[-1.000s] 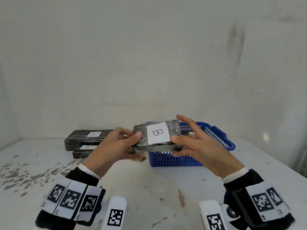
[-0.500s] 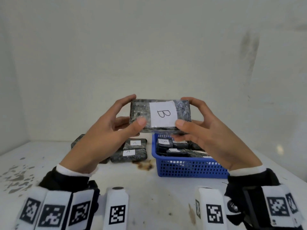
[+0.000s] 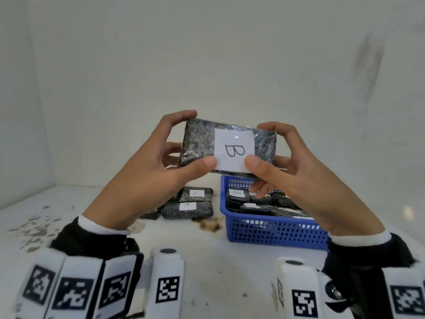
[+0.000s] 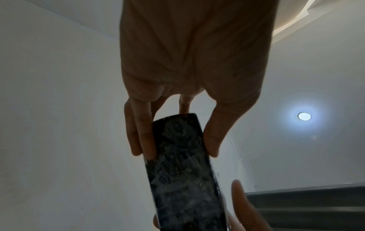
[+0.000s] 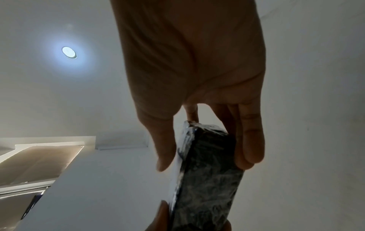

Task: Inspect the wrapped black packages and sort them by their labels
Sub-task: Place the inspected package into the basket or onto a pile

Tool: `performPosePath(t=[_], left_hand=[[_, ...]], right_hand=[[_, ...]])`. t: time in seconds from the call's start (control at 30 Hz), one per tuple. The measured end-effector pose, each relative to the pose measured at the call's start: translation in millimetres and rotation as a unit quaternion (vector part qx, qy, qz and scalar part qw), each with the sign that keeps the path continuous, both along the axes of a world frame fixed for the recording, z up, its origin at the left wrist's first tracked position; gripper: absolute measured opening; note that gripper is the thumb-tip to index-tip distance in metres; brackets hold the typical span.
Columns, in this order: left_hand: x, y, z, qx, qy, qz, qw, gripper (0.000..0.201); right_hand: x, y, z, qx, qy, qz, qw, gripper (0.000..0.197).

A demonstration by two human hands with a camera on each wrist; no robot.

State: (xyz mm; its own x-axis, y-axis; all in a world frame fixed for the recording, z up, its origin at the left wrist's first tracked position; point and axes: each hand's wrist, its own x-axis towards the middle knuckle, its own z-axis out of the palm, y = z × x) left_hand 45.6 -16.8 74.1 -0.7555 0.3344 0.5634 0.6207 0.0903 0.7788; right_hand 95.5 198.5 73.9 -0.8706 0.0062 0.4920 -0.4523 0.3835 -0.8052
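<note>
A black plastic-wrapped package (image 3: 197, 143) with a white label reading B is held up in front of the wall, label towards me. My left hand (image 3: 184, 143) pinches its left end, thumb on the front and fingers over the top and back. My right hand (image 3: 266, 153) pinches the right end the same way. In the left wrist view the package (image 4: 183, 164) runs between thumb and fingers; the right wrist view shows the package (image 5: 207, 171) edge on. Two packages labelled A (image 3: 187, 206) lie stacked on the table to the left of a blue basket (image 3: 271, 231), which holds several more packages.
The white table (image 3: 207, 261) has brown stains (image 3: 210, 224) near the basket and grey flecks at the left. A white wall stands close behind. Another dark package (image 3: 150, 214) lies partly hidden behind my left wrist. Wrist cameras with marker tags fill the bottom edge.
Both hands have lifted the B package from just above the basket to well above the table and tilted its label to face me. The grip has stayed the same.
</note>
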Motion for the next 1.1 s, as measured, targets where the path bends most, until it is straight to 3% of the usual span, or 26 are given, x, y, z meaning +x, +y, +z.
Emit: performPosePath(t=[0.5, 0.63, 0.83, 1.1], left_hand=[[4.6, 17.5, -4.9, -0.031, 0.012, 0.031, 0.999, 0.081], [5.9, 16.9, -3.4, -0.01, 0.008, 0.037, 0.999, 0.067], [6.3, 15.5, -2.9, 0.012, -0.014, 0.021, 1.0, 0.059], [6.0, 8.4, -0.7, 0.014, -0.015, 0.015, 1.0, 0.045]], right_hand=[[6.5, -11.3, 1.1, 0.024, 0.03, -0.083, 0.996, 0.063], [7.7, -10.7, 2.0, 0.02, 0.031, -0.078, 0.996, 0.063], [6.7, -11.1, 2.7, 0.019, 0.026, -0.073, 0.997, 0.046], [8.3, -7.7, 4.0, 0.001, 0.015, -0.052, 0.999, 0.04]])
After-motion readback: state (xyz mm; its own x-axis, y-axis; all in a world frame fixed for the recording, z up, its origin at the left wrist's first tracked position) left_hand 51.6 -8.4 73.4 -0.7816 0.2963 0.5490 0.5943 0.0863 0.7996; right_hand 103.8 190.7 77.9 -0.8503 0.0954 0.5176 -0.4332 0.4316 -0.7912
